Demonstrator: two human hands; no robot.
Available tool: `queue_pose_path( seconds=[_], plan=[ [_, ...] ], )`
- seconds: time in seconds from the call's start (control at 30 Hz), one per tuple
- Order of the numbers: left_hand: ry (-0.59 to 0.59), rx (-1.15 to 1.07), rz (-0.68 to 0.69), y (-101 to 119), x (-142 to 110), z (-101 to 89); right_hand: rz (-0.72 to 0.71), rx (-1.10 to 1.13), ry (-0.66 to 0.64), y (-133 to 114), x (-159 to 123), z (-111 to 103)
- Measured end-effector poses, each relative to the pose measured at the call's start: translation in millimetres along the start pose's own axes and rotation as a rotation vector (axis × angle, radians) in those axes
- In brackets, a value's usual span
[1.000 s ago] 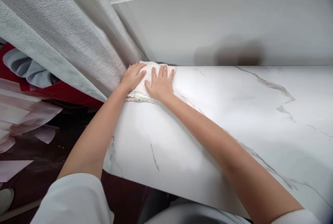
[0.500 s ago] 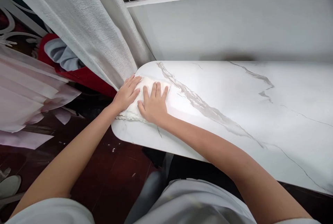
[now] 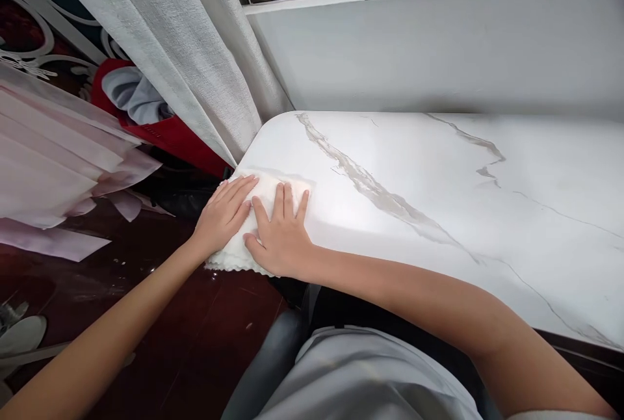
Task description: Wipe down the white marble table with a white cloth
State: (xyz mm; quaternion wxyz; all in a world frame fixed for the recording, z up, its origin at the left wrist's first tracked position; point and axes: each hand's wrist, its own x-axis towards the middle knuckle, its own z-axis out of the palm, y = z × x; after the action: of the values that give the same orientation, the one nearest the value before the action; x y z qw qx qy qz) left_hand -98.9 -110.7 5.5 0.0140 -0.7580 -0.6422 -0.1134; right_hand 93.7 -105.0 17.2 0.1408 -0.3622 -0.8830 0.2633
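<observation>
tabletop (image 3: pixel 419 173): smooth, glossy, marble-look; cloth (image 3: pixel 266 189): soft, fluffy; curtain (image 3: pixel 195 43): textured fabric; floor (image 3: pixel 205 335): glossy

Bright tabletop glare, dim floor

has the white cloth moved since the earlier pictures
Yes: the white cloth has moved from beside the wall to the near edge of the marbled tabletop.

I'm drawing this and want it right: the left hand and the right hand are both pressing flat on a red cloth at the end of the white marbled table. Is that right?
Not quite: the cloth is white, not red, as the head view shows. The left hand and right hand are flat on it, at the marbled table's end.
</observation>
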Motion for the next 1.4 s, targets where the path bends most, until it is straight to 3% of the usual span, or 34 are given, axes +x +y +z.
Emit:
queue_pose_path(
  seconds=[0.13, 0.37, 0.6, 0.97, 1.23, 1.4],
  plan=[
    [-0.007, 0.016, -0.046, 10, 5, 1.2, 0.021, 0.003, 0.007, 1, 7, -5],
    [0.018, 0.024, -0.136, 17, 38, 8.7, 0.014, -0.164, 0.188, 25, 46, 1],
    [0.058, -0.015, -0.162, 9, 110, 23.2, 0.031, -0.241, 0.291, 73, 101, -16],
    [0.141, -0.111, -0.077, -22, 213, 50.4, 0.107, -0.207, 0.298, 128, 167, -47],
    [0.099, -0.055, -0.029, -4, 280, 66.8, 0.204, -0.222, 0.359, 172, 183, -75],
    [0.061, -0.044, 0.030, 17, 300, 70.5, 0.249, -0.237, 0.425, 191, 175, -80]
  ],
)
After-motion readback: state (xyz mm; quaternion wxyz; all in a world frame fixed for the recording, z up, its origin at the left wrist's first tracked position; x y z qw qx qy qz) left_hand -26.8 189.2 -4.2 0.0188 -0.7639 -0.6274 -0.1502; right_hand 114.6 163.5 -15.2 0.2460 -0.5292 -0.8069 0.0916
